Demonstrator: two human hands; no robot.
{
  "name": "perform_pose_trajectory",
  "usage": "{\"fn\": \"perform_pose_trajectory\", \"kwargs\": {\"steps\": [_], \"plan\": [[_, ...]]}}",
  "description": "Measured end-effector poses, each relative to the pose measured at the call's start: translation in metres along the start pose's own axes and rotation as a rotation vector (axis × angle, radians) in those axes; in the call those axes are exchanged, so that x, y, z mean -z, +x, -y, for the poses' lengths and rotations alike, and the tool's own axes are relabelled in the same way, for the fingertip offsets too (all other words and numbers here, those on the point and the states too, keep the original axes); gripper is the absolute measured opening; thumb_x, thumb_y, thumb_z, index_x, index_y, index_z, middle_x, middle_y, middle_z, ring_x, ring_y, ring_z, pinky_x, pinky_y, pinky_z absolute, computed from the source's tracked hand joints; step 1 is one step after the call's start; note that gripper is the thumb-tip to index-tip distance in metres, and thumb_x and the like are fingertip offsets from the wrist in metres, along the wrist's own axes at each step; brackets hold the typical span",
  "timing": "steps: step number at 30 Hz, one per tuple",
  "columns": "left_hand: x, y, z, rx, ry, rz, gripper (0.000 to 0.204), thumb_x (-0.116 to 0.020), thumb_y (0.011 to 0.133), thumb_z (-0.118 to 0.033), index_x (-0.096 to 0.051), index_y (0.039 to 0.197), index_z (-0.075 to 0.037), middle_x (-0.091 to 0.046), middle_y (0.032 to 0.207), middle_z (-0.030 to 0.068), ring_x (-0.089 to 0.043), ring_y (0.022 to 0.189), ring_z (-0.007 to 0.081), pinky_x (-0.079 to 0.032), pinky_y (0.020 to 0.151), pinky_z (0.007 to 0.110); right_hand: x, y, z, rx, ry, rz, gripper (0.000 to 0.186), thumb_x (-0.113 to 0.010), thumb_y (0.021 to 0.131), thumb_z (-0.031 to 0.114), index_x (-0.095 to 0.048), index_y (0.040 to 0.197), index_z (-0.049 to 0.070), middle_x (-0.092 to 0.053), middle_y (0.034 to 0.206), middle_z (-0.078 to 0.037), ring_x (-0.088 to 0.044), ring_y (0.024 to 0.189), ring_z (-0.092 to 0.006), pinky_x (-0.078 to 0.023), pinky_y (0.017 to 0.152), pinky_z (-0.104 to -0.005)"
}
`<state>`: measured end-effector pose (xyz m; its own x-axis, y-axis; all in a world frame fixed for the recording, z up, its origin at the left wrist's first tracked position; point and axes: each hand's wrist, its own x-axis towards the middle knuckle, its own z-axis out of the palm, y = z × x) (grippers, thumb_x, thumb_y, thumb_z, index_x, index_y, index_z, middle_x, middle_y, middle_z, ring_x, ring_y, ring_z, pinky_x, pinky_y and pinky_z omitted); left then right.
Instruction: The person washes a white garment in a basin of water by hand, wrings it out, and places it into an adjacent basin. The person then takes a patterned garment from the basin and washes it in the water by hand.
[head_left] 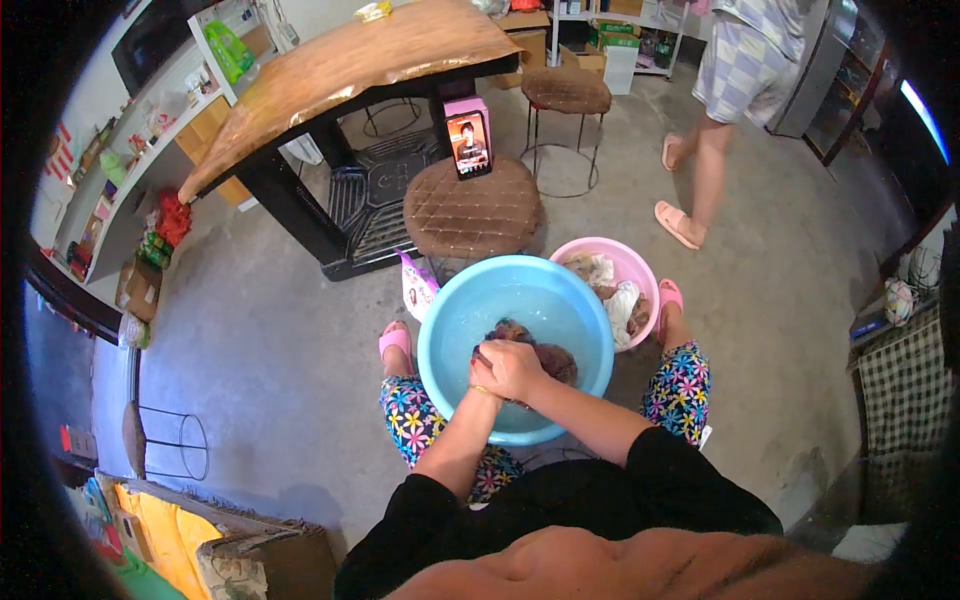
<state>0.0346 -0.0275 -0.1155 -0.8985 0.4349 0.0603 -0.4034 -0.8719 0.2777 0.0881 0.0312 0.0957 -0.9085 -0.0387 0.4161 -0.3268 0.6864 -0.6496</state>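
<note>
Both hands, left hand (487,372) and right hand (515,368), gripping pressed together around a dark wet cloth (545,358), inside a round smooth blue plastic basin (450,320) of water, on the rough concrete floor (280,350), pink basin (640,265) of crumpled laundry just beside

The person wears a black short-sleeved top (600,495), dark leggings (680,385) printed with bright multicoloured flowers either side of the blue basin (440,330), and pink slippers (395,340)

A phone (468,145) leans on a padded brown stool (472,212)
</note>
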Motion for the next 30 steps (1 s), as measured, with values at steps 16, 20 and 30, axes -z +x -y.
{"fn": "perform_pose_trajectory", "kwargs": {"steps": [16, 20, 30], "plan": [[-0.167, -0.009, -0.030, 0.235, 0.286, -0.431, 0.033, -0.045, 0.080, -0.029, -0.050, 0.107, -0.010, -0.051, 0.110, 0.0046, -0.046, 0.102, 0.0221, -0.035, 0.089, 0.034, 0.030, -0.003, -0.080, -0.342, -0.557, 0.238, 0.047, -0.053, 0.071, 0.016, -0.044, 0.117, 0.009, -0.048, 0.115, -0.018, -0.048, 0.103, -0.0336, -0.032, 0.090, -0.0487], [-0.158, -0.008, -0.027, 0.205, 0.246, -0.438, 0.030, -0.044, 0.082, -0.031, -0.050, 0.103, -0.011, -0.051, 0.107, 0.0041, -0.047, 0.098, 0.0209, -0.036, 0.086, 0.033, -0.002, -0.011, -0.080, -0.093, -0.151, 0.193, 0.052, -0.058, 0.066, 0.011, -0.046, 0.117, 0.011, -0.041, 0.122, -0.017, -0.042, 0.107, -0.0381, -0.036, 0.089, -0.0467], [-0.139, -0.003, -0.027, 0.310, 0.599, -0.708, 0.026, -0.045, 0.080, -0.025, -0.052, 0.099, -0.009, -0.054, 0.091, 0.0028, -0.049, 0.087, 0.0181, -0.040, 0.076, 0.032, -0.040, -0.015, -0.124, -0.330, -0.416, 0.220, 0.052, -0.056, 0.069, 0.011, -0.043, 0.119, 0.012, -0.042, 0.114, -0.019, -0.042, 0.100, -0.0408, -0.037, 0.085, -0.0454]]}}
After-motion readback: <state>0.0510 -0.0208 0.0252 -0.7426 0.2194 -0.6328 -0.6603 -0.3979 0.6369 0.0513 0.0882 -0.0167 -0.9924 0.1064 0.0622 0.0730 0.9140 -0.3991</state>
